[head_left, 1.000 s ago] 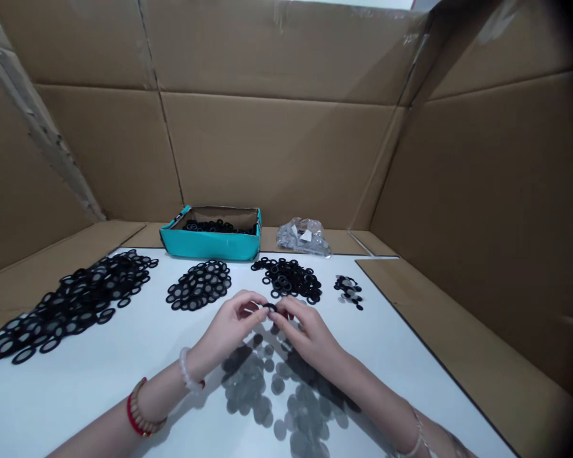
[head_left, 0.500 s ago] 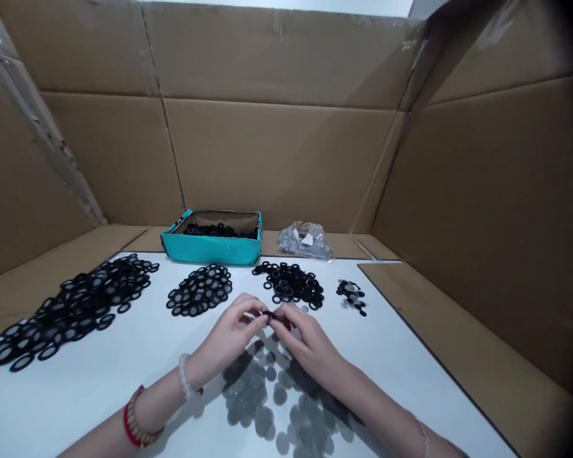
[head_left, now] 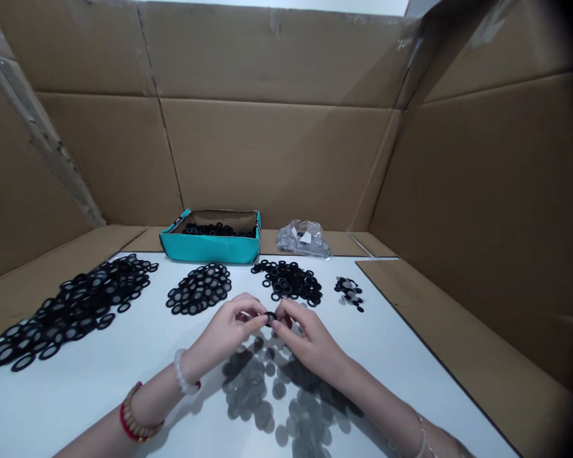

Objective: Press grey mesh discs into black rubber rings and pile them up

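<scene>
Between the fingertips of both hands, above the middle of the white table, is a small black ring (head_left: 270,319). My left hand (head_left: 233,324) pinches its left side with thumb and fingers. On its right side my right hand (head_left: 305,331) does the same. Whether a disc sits inside the ring is too small to tell. Beneath the hands lie many loose grey translucent discs (head_left: 248,388), partly in shadow. Just beyond the fingers is a pile of black rings (head_left: 293,281).
Ring-and-disc pieces lie in a large heap (head_left: 76,312) at left and a smaller pile (head_left: 199,289) nearer the middle. A teal box (head_left: 210,248) of black rings and a clear plastic bag (head_left: 303,239) stand behind. Small dark pieces (head_left: 349,292) lie at right. Cardboard walls (head_left: 277,159) enclose the table.
Both hands keep hold of the ring at nearly the same spot. The ring has turned slightly, and its round opening now faces me more.
</scene>
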### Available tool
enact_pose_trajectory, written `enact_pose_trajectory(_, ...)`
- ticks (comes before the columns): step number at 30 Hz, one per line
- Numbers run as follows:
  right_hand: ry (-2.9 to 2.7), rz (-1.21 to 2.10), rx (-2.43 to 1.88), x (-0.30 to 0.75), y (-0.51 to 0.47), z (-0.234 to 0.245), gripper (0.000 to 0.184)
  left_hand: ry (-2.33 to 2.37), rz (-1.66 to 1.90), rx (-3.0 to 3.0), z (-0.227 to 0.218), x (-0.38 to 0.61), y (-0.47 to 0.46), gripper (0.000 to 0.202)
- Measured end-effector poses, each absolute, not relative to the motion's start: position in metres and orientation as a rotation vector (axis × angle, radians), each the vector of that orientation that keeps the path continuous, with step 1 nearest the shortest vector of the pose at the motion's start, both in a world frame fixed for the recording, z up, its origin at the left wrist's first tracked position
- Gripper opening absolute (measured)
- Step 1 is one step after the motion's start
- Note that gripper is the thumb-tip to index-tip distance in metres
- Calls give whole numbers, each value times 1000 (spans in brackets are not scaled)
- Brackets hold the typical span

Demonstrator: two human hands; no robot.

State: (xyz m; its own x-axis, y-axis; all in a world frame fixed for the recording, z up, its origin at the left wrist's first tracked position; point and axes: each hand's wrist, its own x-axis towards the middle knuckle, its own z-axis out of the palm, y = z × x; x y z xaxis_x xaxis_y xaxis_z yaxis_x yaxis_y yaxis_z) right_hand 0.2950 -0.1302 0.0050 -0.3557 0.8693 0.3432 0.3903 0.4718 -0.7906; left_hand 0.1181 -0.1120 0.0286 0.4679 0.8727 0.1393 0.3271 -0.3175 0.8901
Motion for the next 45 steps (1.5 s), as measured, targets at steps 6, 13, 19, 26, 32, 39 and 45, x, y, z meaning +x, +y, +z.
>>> enact_pose_trajectory(6, -2006, 894, -1116, 297, -129, 7, 17, 1046, 864, 1932, 25, 121, -115, 6)
enact_pose_trajectory(13, -1951, 729, -1072, 294, -131, 3, 22, 1041, 1059, 1983, 25, 123, -115, 8)
enact_pose_trajectory(19, -1858, 857, -1036, 295, -128, 3, 18, 952, 855, 1644, 27, 120, -113, 15)
enact_pose_trajectory(26, -1872, 896, -1043, 293, -126, 5, 22, 1006, 864, 1482, 24, 123, -114, 18)
enact_pose_trajectory(32, -1908, 862, -1058, 292, -129, 6, 25, 977, 835, 1801, 24, 122, -111, 20)
enact_pose_trajectory(39, -1855, 777, -1065, 292, -124, -3, 23, 968, 889, 1870, 20, 123, -110, 19)
enact_pose_trajectory(45, -1820, 870, -1034, 293, -123, 1, 22, 981, 803, 1440, 20, 126, -114, 24)
